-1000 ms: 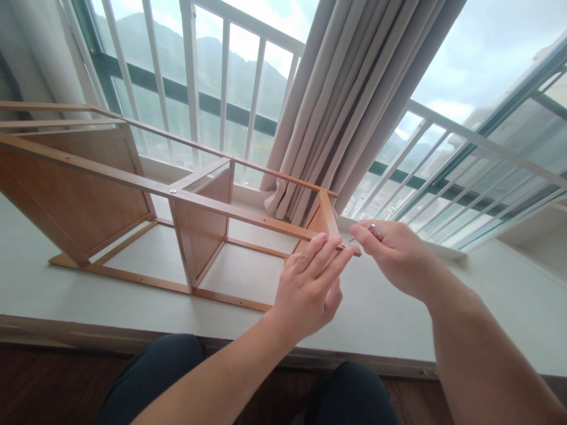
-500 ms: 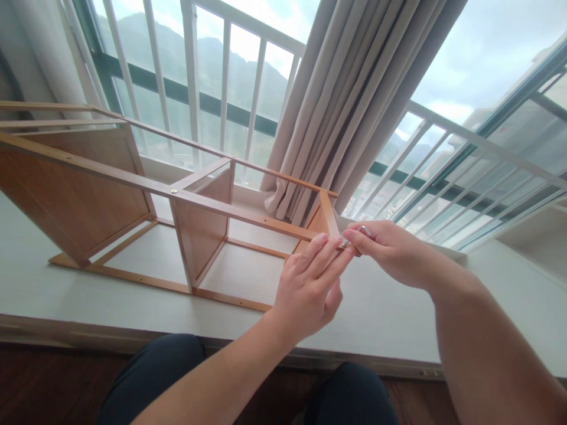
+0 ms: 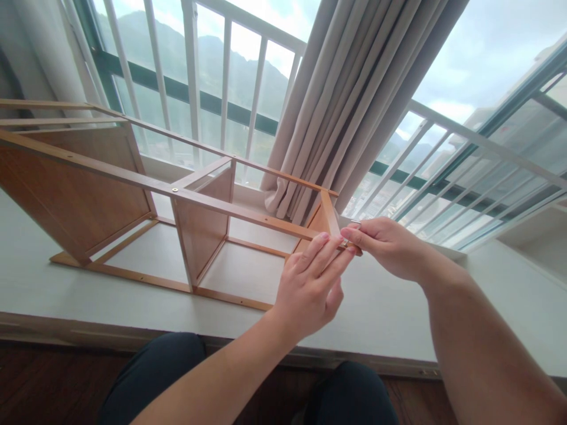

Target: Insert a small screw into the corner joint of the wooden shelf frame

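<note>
Knees [image 3: 358,392] nearest, dark trousers, over a dark floor [image 3: 39,378]. Pale ledge [image 3: 390,330] just beyond.

Hands?

Left hand [image 3: 310,277]: fingers laid over the near upper rail [image 3: 230,208] of the rack [image 3: 204,236], close to its right end. Thumb sits below; can't tell if that grip is clamped.

Right one?

Right hand [image 3: 383,242]: grip pinched on a small bent metal key [image 3: 356,222] at the rail's end. Key's tip mostly hidden, so no call on what it touches.

And the rack itself?

Wood, orange-brown, on its side along the ledge, panels [image 3: 110,189] standing crosswise between the rails. Runs off the left edge of view. Brass-coloured screw head [image 3: 175,190] shows in the near upper rail at the middle panel. Far upper rail [image 3: 208,149] runs behind it.

Further back?

Beige curtain [image 3: 349,106] gathered past the right end, another far left. White railing [image 3: 224,77], then a green window frame [image 3: 210,101]. Mountains [image 3: 241,82] and cloudy sky [image 3: 487,35] outside.
</note>
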`<state>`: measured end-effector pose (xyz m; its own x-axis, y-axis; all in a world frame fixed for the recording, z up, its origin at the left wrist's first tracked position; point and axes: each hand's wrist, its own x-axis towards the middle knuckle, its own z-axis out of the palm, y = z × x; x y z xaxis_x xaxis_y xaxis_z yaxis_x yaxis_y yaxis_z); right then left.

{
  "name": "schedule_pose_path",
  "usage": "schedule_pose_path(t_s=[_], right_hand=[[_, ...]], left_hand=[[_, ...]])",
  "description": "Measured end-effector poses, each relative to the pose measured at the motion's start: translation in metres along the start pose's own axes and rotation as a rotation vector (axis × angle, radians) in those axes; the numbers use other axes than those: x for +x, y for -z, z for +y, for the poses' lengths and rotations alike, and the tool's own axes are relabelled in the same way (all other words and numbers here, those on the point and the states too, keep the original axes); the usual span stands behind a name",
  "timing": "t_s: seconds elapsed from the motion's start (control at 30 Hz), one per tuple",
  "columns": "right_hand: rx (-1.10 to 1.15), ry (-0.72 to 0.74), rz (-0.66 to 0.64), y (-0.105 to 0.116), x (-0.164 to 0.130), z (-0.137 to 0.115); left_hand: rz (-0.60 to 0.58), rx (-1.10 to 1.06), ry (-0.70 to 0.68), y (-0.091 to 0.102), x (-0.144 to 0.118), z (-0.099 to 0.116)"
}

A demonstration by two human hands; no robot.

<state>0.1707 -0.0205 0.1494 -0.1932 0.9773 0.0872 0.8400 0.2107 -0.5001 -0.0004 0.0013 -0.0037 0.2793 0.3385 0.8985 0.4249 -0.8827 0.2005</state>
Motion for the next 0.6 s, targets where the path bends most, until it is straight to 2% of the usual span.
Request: schedule_pose_path(t_s=[0.33,0.6], right_hand=[[-0.022,-0.005,0.000,-0.0019,0.0003,0.0024],[-0.053,-0.016,0.073,-0.0095,-0.0001,0.0051]], left_hand=[[0.034,-0.001,-0.022,-0.0005,0.0010,0.0003],[0.031,0.003,-0.022,-0.0005,0.0007,-0.0002]])
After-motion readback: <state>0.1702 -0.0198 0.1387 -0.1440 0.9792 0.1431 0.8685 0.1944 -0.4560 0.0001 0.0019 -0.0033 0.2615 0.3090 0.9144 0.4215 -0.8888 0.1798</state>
